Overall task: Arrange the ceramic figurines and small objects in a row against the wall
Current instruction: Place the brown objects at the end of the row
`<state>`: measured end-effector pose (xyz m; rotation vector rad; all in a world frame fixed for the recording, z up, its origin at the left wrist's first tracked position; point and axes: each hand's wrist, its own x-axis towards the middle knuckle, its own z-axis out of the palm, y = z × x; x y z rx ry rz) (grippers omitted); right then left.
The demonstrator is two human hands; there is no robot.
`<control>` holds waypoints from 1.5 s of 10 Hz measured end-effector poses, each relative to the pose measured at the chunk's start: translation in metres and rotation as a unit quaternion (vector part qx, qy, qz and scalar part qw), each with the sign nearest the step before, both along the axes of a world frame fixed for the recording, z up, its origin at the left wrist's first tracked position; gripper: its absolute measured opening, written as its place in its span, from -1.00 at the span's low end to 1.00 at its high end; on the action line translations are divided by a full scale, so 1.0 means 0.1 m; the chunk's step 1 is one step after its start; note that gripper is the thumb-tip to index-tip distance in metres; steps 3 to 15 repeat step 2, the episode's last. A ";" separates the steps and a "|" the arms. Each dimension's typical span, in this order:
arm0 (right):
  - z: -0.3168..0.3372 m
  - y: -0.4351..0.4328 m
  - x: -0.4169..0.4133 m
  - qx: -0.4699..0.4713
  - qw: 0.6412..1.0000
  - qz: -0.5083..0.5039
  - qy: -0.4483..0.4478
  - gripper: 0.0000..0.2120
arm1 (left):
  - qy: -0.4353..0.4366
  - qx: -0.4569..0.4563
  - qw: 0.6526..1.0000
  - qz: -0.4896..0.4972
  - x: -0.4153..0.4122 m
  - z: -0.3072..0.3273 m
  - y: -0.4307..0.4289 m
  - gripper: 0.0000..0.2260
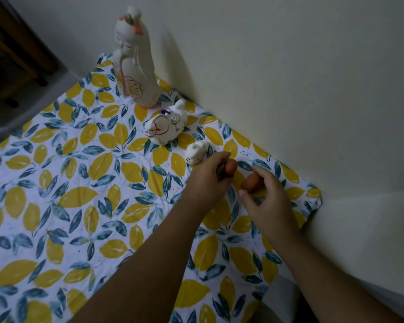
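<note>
Three white ceramic figurines stand in a line along the wall: a tall robed figure [134,66], a horse-like animal [167,124] and a small animal [196,153]. My left hand [208,179] holds a small reddish-brown egg-shaped object [231,167] just right of the small animal. My right hand [267,201] grips a second reddish-brown egg-shaped object [250,181] a little further right, close to the cloth. Both objects are partly hidden by my fingers.
A cloth with yellow lemons and blue leaves [79,194] covers the table. The cream wall [289,89] runs diagonally along its far edge. Dark wooden furniture [14,54] stands at the upper left. A pale surface [359,229] lies beyond the cloth's right edge.
</note>
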<state>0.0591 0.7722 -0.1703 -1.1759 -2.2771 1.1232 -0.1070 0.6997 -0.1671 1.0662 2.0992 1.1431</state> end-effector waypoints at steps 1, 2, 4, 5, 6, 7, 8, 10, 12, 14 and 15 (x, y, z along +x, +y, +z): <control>0.22 -0.08 -0.06 0.076 0.997 0.015 0.012 -0.49 | 0.042 -0.006 0.999 0.021 0.08 0.27 -0.26 -0.53; 0.43 -0.08 -0.20 0.125 0.992 0.022 0.005 -0.53 | 0.081 0.001 0.995 0.050 0.08 0.47 -0.51 -0.55; 0.43 -0.08 -0.20 0.125 0.992 0.022 0.005 -0.53 | 0.081 0.001 0.995 0.050 0.08 0.47 -0.51 -0.55; 0.43 -0.08 -0.20 0.125 0.992 0.022 0.005 -0.53 | 0.081 0.001 0.995 0.050 0.08 0.47 -0.51 -0.55; 0.43 -0.08 -0.20 0.125 0.992 0.022 0.005 -0.53 | 0.081 0.001 0.995 0.050 0.08 0.47 -0.51 -0.55; 0.43 -0.08 -0.20 0.125 0.992 0.022 0.005 -0.53 | 0.081 0.001 0.995 0.050 0.08 0.47 -0.51 -0.55; 0.43 -0.08 -0.20 0.125 0.992 0.022 0.005 -0.53 | 0.081 0.001 0.995 0.050 0.08 0.47 -0.51 -0.55; 0.43 -0.08 -0.20 0.125 0.992 0.022 0.005 -0.53 | 0.081 0.001 0.995 0.050 0.08 0.47 -0.51 -0.55; 0.43 -0.08 -0.20 0.125 0.992 0.022 0.005 -0.53 | 0.081 0.001 0.995 0.050 0.08 0.47 -0.51 -0.55; 0.43 -0.08 -0.20 0.125 0.992 0.022 0.005 -0.53 | 0.081 0.001 0.995 0.050 0.08 0.47 -0.51 -0.55; 0.43 -0.08 -0.20 0.125 0.992 0.022 0.005 -0.53 | 0.081 0.001 0.995 0.050 0.08 0.47 -0.51 -0.55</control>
